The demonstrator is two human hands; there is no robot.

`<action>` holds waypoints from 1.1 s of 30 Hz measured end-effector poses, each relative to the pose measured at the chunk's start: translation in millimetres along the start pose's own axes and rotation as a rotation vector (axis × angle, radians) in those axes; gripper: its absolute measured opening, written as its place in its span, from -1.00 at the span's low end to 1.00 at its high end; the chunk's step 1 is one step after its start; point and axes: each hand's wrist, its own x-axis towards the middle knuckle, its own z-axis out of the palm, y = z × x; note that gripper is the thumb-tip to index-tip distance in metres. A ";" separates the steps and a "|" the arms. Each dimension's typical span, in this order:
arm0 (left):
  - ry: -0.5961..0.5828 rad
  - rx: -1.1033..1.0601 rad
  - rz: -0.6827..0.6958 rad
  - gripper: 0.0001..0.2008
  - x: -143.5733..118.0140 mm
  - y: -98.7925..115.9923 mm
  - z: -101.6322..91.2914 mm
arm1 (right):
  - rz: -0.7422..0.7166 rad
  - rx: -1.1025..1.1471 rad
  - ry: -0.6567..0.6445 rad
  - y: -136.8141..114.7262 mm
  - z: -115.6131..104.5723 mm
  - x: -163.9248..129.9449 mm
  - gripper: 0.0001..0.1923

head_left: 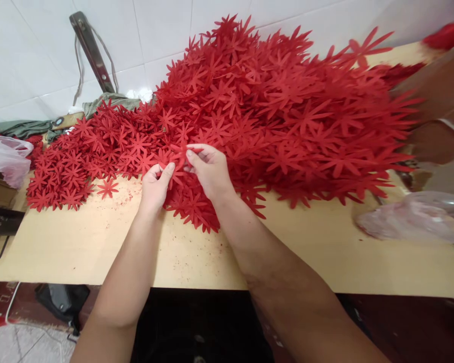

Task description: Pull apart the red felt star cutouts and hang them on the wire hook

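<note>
Both hands meet at the near edge of the big heap of red flower cutouts [272, 101] on the pale surface [98, 242]: the right hand [208, 169] pinches one red cutout [179, 151] between thumb and forefinger, its petals spreading leftward toward the left hand [155, 186]. The left hand, fingers curled, touches the same piece from below and the left (whether it truly grips, I cannot tell). The heap lies directly beyond both hands, and a lone cutout [107, 188] sits apart, nearer the left hand.
</note>
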 end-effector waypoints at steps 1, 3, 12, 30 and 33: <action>0.006 0.018 0.011 -0.64 0.5 -0.2 -0.3 | 0.022 0.025 0.028 -1.1 -0.9 1.2 -0.88; 0.028 0.048 0.057 -0.77 1.6 -0.6 -1.1 | 0.043 0.062 0.067 -3.5 -1.6 3.0 -0.86; 0.080 0.114 0.219 -0.79 -0.1 3.9 -2.5 | -0.084 -0.136 -0.084 -4.5 4.8 -6.2 -0.84; 0.201 -0.133 0.022 -0.91 5.9 5.2 -8.8 | -0.252 -0.207 0.088 -2.4 -6.4 4.6 -0.88; 0.198 -0.199 0.008 -0.88 7.3 7.7 -13.4 | -0.297 -0.212 0.213 -3.2 -15.7 11.7 -0.88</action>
